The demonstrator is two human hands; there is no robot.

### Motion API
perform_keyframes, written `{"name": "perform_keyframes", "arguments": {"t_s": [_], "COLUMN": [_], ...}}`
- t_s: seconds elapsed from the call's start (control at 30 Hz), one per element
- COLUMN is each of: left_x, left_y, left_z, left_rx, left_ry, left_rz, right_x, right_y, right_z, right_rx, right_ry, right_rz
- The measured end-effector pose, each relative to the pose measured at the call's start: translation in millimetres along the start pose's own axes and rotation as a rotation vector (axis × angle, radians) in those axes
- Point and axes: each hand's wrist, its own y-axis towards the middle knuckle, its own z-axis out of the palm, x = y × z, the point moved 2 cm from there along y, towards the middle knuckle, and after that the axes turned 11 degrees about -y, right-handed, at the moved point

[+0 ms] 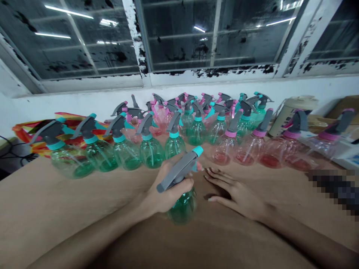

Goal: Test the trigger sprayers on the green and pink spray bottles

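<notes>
My left hand [165, 194] is wrapped round the neck of a green spray bottle [182, 205] with a grey trigger and teal nozzle [198, 151], holding it upright on the brown table [70, 209]. My right hand [238, 194] lies flat on the table just right of the bottle, fingers stretched out and apart, holding nothing. Behind them stand a row of green spray bottles [148, 149] and a row of pink spray bottles [246, 149].
Several more green and pink bottles crowd the back of the table under the window. A beige jug [291, 112] stands at the right, a cardboard box [346, 104] beyond it. A red and yellow bag [25, 134] and black cables [11, 153] lie at the left edge.
</notes>
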Motion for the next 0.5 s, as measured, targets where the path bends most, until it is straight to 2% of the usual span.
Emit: {"name": "perform_keyframes", "arguments": {"t_s": [0.13,0.5], "left_x": [0.1,6.3], "left_y": [-0.7,-3.4], "left_z": [1.4,5.4], "left_rx": [-0.044,-0.070], "left_ry": [0.014,-0.034], "left_rz": [0.020,0.024], "right_x": [-0.6,0.2], "right_y": [-0.3,-0.4], "right_z": [1.1,1.2], "right_rx": [-0.012,-0.008], "right_ry": [0.007,-0.002], "right_rz": [-0.003,-0.004]}}
